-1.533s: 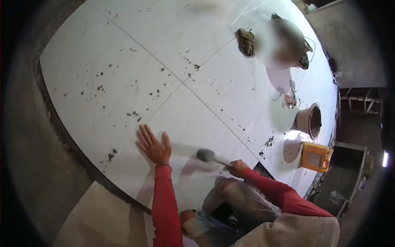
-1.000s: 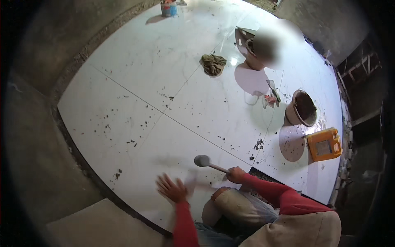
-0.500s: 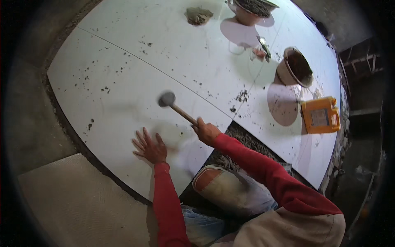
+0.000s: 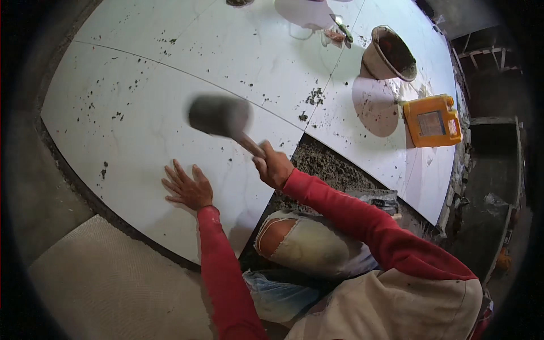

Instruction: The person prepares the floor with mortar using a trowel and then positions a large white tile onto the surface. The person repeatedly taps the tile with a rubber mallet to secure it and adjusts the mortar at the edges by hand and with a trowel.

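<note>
My right hand [image 4: 274,165] is wrapped round the wooden handle of a mallet [image 4: 218,115]. Its dark head, smeared by motion, is raised above a large white floor tile [image 4: 141,141]. Flat on that same tile rests my left hand [image 4: 189,186], fingers spread. Dark crumbs of mortar are scattered over the tile. A thin joint line separates it from the tiles beyond. Beside my right forearm, a bed of rough grey mortar [image 4: 331,169] lies exposed between the tile edges.
A bucket [image 4: 381,59] with mortar residue stands at the far right, near a yellow jerrycan [image 4: 433,122]. A trowel-like tool with a green handle [image 4: 343,31] lies farther back. At the near left is a beige textured slab [image 4: 113,277]. Rubble borders the right edge.
The mallet's head has come up off the tile toward me and looks larger. My left hand stays flat on the tile. The whole view has shifted, so things sit higher and farther left.
</note>
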`<control>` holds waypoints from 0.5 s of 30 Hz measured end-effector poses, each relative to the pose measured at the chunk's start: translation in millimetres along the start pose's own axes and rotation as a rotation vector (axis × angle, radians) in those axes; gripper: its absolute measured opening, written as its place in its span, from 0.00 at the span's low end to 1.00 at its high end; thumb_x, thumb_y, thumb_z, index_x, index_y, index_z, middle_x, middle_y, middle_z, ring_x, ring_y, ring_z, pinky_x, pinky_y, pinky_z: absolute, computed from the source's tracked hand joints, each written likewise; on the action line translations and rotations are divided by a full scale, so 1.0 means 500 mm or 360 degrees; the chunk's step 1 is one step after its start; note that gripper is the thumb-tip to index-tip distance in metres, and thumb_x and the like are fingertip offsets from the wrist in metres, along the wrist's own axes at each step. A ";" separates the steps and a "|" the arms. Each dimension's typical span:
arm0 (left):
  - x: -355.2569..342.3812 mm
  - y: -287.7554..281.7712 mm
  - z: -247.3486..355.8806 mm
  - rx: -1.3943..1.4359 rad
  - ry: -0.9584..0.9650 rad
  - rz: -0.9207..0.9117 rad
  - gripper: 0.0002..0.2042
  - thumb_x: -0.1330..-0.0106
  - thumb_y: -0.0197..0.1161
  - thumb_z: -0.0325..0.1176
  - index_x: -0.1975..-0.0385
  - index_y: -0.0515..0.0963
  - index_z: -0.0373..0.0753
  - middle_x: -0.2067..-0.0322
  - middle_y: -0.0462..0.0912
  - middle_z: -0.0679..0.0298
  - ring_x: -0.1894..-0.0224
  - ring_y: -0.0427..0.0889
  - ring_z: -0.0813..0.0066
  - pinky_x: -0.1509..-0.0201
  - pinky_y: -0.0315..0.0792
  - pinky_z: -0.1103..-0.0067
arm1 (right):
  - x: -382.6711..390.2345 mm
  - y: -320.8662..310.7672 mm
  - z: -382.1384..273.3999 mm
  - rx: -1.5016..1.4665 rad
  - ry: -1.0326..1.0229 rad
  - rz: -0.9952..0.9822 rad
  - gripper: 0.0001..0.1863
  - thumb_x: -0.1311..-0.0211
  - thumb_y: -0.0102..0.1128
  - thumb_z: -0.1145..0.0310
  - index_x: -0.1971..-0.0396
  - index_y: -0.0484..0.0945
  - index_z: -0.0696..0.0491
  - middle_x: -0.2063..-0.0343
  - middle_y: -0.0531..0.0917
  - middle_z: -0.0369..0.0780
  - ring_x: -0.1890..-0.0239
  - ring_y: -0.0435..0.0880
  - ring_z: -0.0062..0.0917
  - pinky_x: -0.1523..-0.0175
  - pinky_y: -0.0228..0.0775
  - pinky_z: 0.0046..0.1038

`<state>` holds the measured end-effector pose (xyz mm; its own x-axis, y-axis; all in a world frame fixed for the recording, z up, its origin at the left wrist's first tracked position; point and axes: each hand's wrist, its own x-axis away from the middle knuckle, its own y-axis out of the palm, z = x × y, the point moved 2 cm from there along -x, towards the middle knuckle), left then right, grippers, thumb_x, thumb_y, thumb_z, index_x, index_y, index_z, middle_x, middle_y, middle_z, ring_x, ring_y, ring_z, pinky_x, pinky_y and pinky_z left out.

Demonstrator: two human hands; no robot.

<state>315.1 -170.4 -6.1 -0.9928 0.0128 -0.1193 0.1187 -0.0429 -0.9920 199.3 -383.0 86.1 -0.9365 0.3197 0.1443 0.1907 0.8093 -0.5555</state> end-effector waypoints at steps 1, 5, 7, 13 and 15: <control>-0.003 0.000 0.013 0.0029 0.0003 0.0001 0.31 0.29 0.41 0.59 0.28 0.52 0.59 0.27 0.49 0.65 0.26 0.45 0.49 0.33 0.41 0.36 | 0.007 0.010 0.060 -0.0015 0.0079 -0.0006 0.18 0.29 0.49 0.54 0.56 0.62 0.54 0.81 0.79 0.54 0.76 0.80 0.55 0.71 0.68 0.52; -0.009 0.003 -0.019 0.0038 -0.0037 -0.0017 0.31 0.31 0.46 0.57 0.28 0.54 0.60 0.26 0.48 0.67 0.26 0.46 0.51 0.32 0.40 0.38 | 0.001 0.011 0.026 0.0271 0.0149 -0.0232 0.19 0.30 0.51 0.54 0.57 0.62 0.54 0.81 0.79 0.54 0.77 0.80 0.55 0.73 0.70 0.51; 0.000 0.006 -0.030 0.0009 -0.0069 -0.0014 0.31 0.31 0.46 0.57 0.29 0.54 0.60 0.26 0.49 0.68 0.26 0.46 0.51 0.32 0.40 0.38 | -0.003 0.007 -0.060 0.0189 0.0011 -0.0214 0.19 0.30 0.51 0.53 0.57 0.62 0.55 0.82 0.79 0.52 0.78 0.79 0.55 0.74 0.69 0.51; -0.051 0.032 -0.030 0.0087 0.0018 0.0076 0.28 0.29 0.44 0.55 0.29 0.56 0.60 0.27 0.52 0.69 0.26 0.49 0.56 0.32 0.43 0.38 | -0.033 0.034 -0.083 -0.0175 -0.0585 0.0046 0.18 0.30 0.50 0.54 0.56 0.62 0.54 0.84 0.78 0.51 0.80 0.79 0.53 0.76 0.69 0.49; -0.077 0.047 -0.047 0.0073 0.0039 0.0131 0.27 0.28 0.42 0.54 0.30 0.56 0.60 0.28 0.54 0.68 0.26 0.50 0.59 0.31 0.44 0.40 | -0.028 0.070 0.058 0.0369 -0.0180 -0.0295 0.18 0.30 0.50 0.55 0.56 0.62 0.55 0.85 0.77 0.51 0.81 0.78 0.53 0.77 0.68 0.49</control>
<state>356.7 -148.6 -25.6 -0.9789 0.0321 -0.2017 0.1981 -0.0907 -0.9760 210.6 -373.5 40.6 -0.9782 0.1101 0.1758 -0.0461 0.7108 -0.7019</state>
